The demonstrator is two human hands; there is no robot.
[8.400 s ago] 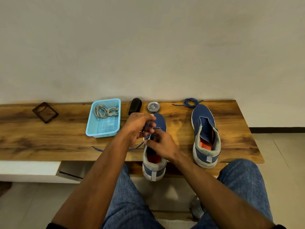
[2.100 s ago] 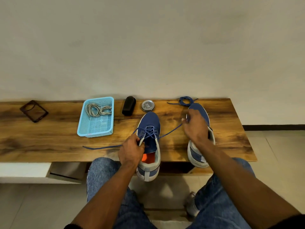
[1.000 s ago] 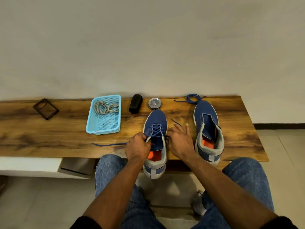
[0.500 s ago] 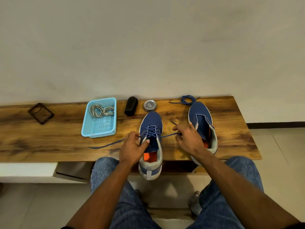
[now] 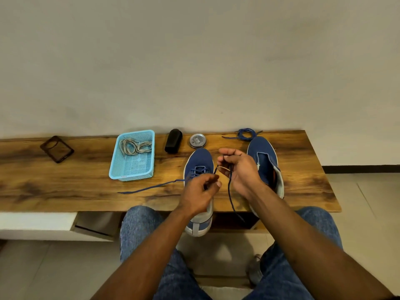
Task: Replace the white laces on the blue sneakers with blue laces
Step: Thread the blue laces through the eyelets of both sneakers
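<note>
1. Wood-grain surface [image 5: 65, 191] against a plain wall carries everything; the half-laced sneaker [image 5: 198, 161] sits right under your hands.
2. Your left hand [image 5: 199, 191] pinches one strand of the blue lace [image 5: 151, 186]; your right hand [image 5: 240, 169] curls round the other strand, which dangles toward you.
3. Judge the lace limp, light and thin: take it close to the tip, since slack further back will flop.
4. Beyond your right hand lies the unlaced sneaker [image 5: 265, 159], with a spare blue lace [image 5: 246, 133] coiled past its toe.
5. Your hands hide the upper eyelets and the lace tips; I cannot tell which eyelets are filled.
</note>
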